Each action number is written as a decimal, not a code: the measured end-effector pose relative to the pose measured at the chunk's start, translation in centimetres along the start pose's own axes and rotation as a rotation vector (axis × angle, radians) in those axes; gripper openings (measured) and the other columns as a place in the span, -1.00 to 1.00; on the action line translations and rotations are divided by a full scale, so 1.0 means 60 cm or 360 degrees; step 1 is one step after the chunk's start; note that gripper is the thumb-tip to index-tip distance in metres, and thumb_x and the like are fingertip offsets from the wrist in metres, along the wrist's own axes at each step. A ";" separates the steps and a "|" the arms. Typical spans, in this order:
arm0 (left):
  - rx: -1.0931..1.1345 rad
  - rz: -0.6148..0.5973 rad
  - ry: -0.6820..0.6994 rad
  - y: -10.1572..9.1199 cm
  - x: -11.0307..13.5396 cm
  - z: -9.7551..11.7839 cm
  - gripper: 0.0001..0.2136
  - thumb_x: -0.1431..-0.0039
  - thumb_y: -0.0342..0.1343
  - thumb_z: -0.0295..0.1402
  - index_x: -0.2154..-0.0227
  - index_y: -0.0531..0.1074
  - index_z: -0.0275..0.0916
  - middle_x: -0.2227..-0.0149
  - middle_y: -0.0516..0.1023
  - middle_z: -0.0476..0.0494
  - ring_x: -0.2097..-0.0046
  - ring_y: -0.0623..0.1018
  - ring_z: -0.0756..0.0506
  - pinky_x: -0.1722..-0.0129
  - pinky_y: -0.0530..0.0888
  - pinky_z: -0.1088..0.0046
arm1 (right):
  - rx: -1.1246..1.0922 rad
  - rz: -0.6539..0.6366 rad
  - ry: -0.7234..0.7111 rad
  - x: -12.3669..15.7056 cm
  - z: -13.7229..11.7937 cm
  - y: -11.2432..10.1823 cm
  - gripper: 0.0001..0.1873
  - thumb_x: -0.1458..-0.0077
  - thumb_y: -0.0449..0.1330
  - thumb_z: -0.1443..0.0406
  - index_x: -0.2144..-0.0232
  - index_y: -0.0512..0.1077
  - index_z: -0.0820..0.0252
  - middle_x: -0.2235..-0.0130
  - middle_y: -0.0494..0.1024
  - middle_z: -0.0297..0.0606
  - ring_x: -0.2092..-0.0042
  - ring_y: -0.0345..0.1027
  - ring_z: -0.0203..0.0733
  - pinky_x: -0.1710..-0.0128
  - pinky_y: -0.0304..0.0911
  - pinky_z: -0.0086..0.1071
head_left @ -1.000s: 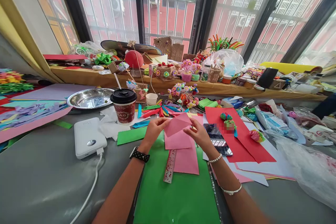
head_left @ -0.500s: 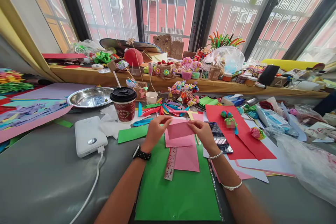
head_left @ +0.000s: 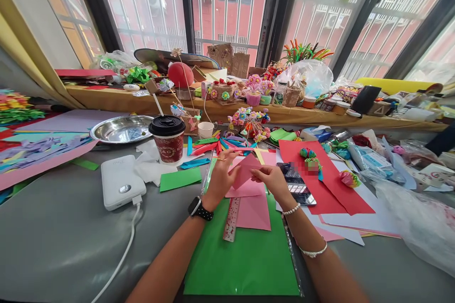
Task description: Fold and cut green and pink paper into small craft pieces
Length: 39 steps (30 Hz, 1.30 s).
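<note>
My right hand [head_left: 273,181] pinches the lower right edge of a small pink paper piece [head_left: 245,170], which is tilted above the table. My left hand [head_left: 222,175] is at its left side, thumb and fingers apart; the thumb is near the paper, and whether it touches I cannot tell. Under the hands are more pink paper sheets [head_left: 253,213] and a patterned ruler [head_left: 232,220]. These lie on a large green sheet [head_left: 245,265] with a clear plastic edge.
A lidded coffee cup [head_left: 168,144], a white power bank [head_left: 121,184] with cable and a metal plate [head_left: 119,130] stand at left. Right of the hands lie a dark phone [head_left: 300,191] and red paper [head_left: 334,189]. Paper strips and crafted flowers [head_left: 249,120] sit behind.
My left hand has loosened its hold on the pink paper, and its fingers have spread. The paper has turned from roughly level to slanted, still in my right fingers.
</note>
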State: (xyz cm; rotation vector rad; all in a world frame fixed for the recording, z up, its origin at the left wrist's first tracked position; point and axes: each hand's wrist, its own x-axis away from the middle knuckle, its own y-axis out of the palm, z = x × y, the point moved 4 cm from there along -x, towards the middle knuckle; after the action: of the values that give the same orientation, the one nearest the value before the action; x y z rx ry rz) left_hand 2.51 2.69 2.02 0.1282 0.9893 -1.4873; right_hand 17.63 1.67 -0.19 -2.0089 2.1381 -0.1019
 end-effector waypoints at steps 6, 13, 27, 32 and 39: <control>-0.0197 -0.0294 0.0428 0.028 0.015 0.025 -0.47 -0.06 -0.07 -0.33 -0.08 -0.10 -0.22 -0.09 0.09 -0.24 -0.12 0.08 -0.10 -0.07 0.14 0.28 | 0.0367 0.0063 -0.0223 0.007 -0.014 -0.001 -0.71 0.14 0.11 0.15 0.65 0.39 0.28 0.61 0.47 -0.25 0.53 0.33 -0.25 0.53 0.21 -0.44; 0.0194 -0.0319 0.0138 0.039 0.014 0.023 -0.39 0.01 0.02 -0.28 -0.08 -0.11 -0.22 -0.09 0.09 -0.26 -0.11 0.12 -0.14 -0.06 0.12 0.25 | 0.0599 0.0169 -0.0408 0.018 -0.039 0.000 -0.67 0.12 0.10 0.13 0.72 0.28 0.25 0.70 0.30 -0.39 0.61 0.10 -0.36 0.61 0.01 -0.49; 0.1472 -0.0226 -0.0807 0.035 0.013 0.000 -0.66 0.07 0.07 -0.28 0.19 0.30 -0.28 0.24 0.44 -0.16 0.20 0.43 -0.12 0.29 0.38 0.41 | 0.0321 0.0222 -0.0524 0.017 -0.046 -0.016 -0.62 0.12 0.11 0.14 0.74 0.06 0.20 0.68 0.01 -0.49 0.60 -0.10 -0.43 0.62 -0.12 -0.51; 0.1227 -0.0188 -0.0856 0.035 0.016 -0.012 -0.70 0.12 0.10 -0.23 0.34 0.39 -0.35 0.40 0.49 -0.12 0.35 0.46 -0.09 0.38 0.39 0.42 | 0.0325 0.0271 -0.0535 0.016 -0.043 -0.022 -0.75 0.10 0.09 0.16 0.62 0.26 0.23 0.61 0.27 -0.42 0.55 0.11 -0.37 0.56 0.05 -0.50; 0.0548 -0.0036 -0.0360 0.015 0.006 0.027 -0.78 0.06 0.06 -0.28 0.35 0.42 -0.29 0.34 0.49 -0.11 0.30 0.45 -0.05 0.33 0.37 0.48 | 0.0430 0.0348 -0.0733 0.034 -0.064 -0.017 -0.82 0.04 0.06 0.26 0.40 0.41 0.21 0.40 0.48 -0.26 0.37 0.31 -0.24 0.40 0.19 -0.42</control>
State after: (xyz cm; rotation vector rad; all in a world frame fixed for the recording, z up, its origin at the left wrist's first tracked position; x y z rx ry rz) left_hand 3.95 1.49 2.38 0.1914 0.5506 -1.6431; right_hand 17.75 -0.79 3.54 -1.4672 1.9097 0.0932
